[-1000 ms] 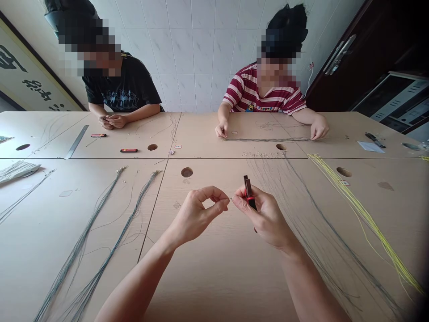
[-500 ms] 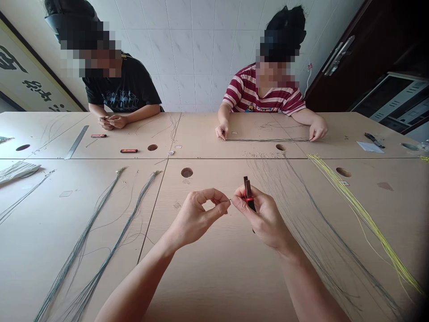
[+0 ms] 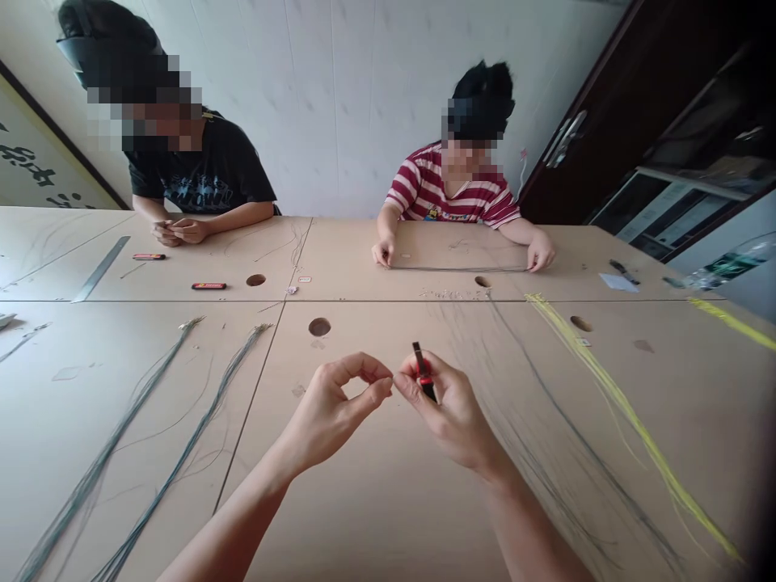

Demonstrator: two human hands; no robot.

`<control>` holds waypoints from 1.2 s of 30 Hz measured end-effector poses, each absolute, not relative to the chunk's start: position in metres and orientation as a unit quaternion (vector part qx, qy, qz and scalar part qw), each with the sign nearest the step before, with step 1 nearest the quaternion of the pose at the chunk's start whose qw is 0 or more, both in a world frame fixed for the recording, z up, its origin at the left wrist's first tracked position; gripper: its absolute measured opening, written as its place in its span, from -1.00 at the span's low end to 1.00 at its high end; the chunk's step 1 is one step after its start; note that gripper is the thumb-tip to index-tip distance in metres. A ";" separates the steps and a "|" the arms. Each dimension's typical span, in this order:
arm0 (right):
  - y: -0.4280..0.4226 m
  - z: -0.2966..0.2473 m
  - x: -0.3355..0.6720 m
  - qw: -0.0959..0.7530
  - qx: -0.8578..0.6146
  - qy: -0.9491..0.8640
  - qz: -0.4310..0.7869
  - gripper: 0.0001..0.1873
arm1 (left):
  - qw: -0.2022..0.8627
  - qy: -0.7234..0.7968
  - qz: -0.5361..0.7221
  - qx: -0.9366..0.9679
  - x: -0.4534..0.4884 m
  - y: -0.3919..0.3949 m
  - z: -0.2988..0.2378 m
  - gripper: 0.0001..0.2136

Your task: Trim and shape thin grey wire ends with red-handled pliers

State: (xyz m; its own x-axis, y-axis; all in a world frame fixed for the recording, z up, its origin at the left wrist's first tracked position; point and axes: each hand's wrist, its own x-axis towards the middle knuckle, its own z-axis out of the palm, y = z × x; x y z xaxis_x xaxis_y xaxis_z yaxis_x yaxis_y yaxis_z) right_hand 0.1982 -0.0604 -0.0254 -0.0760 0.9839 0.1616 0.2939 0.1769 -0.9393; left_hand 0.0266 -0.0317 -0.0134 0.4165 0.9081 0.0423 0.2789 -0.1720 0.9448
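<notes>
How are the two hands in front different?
The left hand pinches thumb to forefinger, and anything between them is too small to see; the right hand grips a black-and-red tool. The left hand's other fingers just curl in; the right hand's wrap the tool. Both are above the table, fingertips almost meeting.

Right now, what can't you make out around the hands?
Head view only.
Whatever the left hand pinches: too small.
Lower part of the black-and-red tool: hidden inside the right hand.
Near ends of the grey wire bundles: cut off by bottom edge.
The yellow wires: motion-blurred.
</notes>
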 end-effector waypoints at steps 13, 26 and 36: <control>-0.052 -0.017 0.195 0.458 -0.496 -0.619 0.401 -0.79 | 0.483 0.420 0.328 0.695 0.024 -0.023 -0.012 -0.78; -0.042 -0.015 0.199 0.486 -0.503 -0.619 0.357 -0.77 | 0.533 0.386 0.348 0.668 0.028 -0.014 0.005 -0.82; -0.047 -0.014 0.198 0.483 -0.510 -0.621 0.347 -0.75 | 0.531 0.386 0.357 0.665 0.028 -0.016 0.005 -0.84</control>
State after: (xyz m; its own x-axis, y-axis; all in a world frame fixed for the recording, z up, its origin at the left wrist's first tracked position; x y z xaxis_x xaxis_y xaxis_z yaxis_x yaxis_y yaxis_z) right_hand 0.1981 -0.0465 -0.0143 -0.0123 0.9693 0.2456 0.2982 0.2380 -0.9243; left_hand 0.0280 -0.0158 0.0047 0.4478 0.8918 0.0644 0.1339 -0.1381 0.9813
